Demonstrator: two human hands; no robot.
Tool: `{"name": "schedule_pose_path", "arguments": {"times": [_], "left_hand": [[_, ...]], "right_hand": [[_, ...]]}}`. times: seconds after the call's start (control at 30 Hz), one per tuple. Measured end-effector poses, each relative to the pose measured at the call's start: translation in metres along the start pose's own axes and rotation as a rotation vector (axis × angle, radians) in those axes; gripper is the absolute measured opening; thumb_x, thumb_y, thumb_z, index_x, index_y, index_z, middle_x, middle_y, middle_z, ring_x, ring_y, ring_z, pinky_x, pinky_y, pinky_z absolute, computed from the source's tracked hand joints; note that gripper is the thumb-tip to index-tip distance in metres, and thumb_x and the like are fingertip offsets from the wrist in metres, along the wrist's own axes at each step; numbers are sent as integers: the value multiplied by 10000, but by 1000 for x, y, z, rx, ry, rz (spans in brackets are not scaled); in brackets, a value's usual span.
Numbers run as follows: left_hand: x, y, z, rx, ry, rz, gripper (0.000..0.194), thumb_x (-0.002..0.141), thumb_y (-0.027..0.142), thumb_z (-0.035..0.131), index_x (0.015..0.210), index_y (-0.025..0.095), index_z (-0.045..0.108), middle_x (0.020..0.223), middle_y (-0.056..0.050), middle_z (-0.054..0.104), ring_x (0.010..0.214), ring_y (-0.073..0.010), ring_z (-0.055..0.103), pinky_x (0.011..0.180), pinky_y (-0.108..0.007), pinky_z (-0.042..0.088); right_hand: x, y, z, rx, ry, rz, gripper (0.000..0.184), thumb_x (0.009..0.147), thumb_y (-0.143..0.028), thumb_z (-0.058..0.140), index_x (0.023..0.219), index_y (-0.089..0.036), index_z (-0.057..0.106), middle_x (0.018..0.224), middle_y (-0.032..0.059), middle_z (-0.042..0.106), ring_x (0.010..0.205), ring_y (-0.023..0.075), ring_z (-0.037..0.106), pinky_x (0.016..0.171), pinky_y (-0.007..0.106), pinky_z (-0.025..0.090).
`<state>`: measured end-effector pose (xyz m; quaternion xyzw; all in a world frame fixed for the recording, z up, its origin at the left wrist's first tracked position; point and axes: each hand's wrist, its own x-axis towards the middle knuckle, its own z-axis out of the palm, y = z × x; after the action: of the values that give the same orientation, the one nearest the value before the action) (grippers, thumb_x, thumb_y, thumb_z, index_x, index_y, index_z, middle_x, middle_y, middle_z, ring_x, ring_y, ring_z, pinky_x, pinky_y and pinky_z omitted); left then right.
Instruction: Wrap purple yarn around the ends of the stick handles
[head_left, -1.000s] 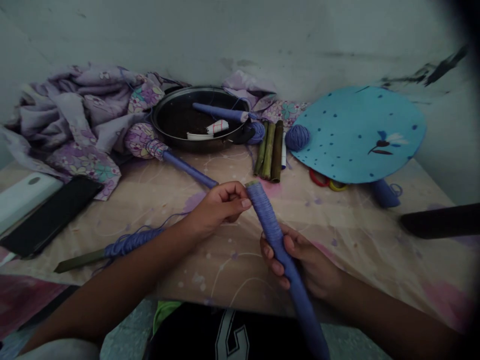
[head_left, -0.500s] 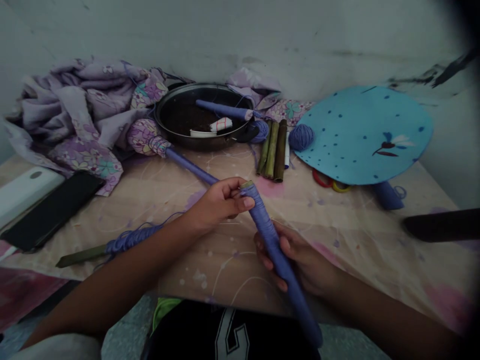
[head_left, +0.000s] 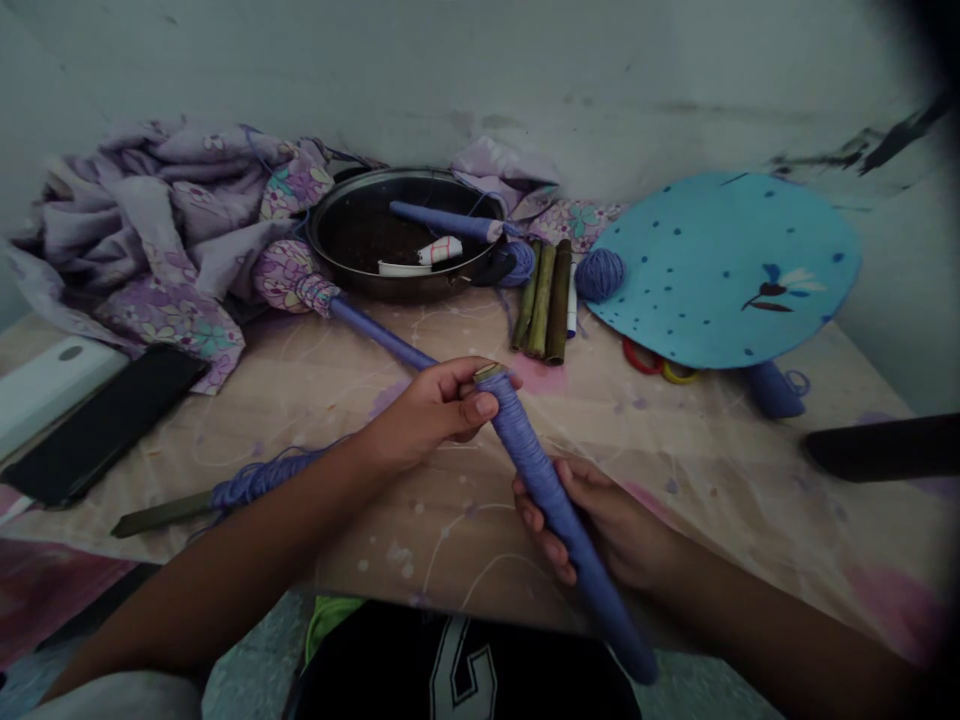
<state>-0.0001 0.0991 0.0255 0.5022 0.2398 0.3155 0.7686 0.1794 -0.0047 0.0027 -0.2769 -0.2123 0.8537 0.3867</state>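
Observation:
A bamboo stick wrapped in purple yarn (head_left: 541,470) slants from the table middle down past the front edge, its bare cut end at the top. My left hand (head_left: 446,405) is closed on that upper end, thumb in front. Lower down, my right hand (head_left: 592,520) wraps round the stick from the right. Behind my left hand lies a purple-wrapped stick with a floral cloth head (head_left: 382,332). Beside my left forearm is a pointed green stick (head_left: 165,512) with loose purple yarn wound on it.
At the back stands a dark pan (head_left: 405,285) holding another wrapped stick. Short bamboo pieces (head_left: 538,310), a yarn ball (head_left: 600,274) and a blue fan-like disc (head_left: 697,270) lie right of it. Bunched floral cloth (head_left: 165,230) and a phone (head_left: 105,425) are at left.
The wrapped stick's top end has shifted slightly left and its lower end slightly right. Both hands keep their hold on it.

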Motion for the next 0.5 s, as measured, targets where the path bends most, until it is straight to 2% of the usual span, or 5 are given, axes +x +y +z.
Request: {"name": "schedule_pose_path", "arguments": {"times": [0.07,0.13,0.27,0.4,0.5], "left_hand": [[2,-1,-1,31,68,0,403,634,424,763,856,146,574,573,70,407,434,-27,260,406,-191,139],[3,-1,-3,57,87,-4,419,600,434,783,796,149,548,565,74,397,439,-28,278,407,-186,152],[3,2,-6,66,-13,-1,374,668,450,734,754,148,531,523,85,356,423,-27,239,398,-187,133],[1,4,-5,33,-67,16,353,708,439,703,864,147,578,512,89,345,409,-33,218,396,-202,125],[1,2,-4,33,-65,11,402,713,446,695,958,147,581,525,87,361,405,-33,224,394,-202,129]], "right_hand": [[1,0,1,-22,15,-49,306,795,-429,657,885,-143,595,746,27,594,538,87,549,405,161,484],[1,0,0,-31,16,-84,287,766,-388,700,880,-150,586,760,22,592,555,87,549,420,162,480],[1,0,-7,53,-78,-52,297,833,-415,620,861,-119,625,686,13,580,458,50,498,428,152,436],[0,0,-11,149,-177,7,356,870,-441,558,928,-107,664,616,-18,538,386,24,403,426,157,401],[0,0,-9,106,-138,19,373,849,-469,572,916,-112,660,611,-16,544,386,32,419,419,163,398]]}}
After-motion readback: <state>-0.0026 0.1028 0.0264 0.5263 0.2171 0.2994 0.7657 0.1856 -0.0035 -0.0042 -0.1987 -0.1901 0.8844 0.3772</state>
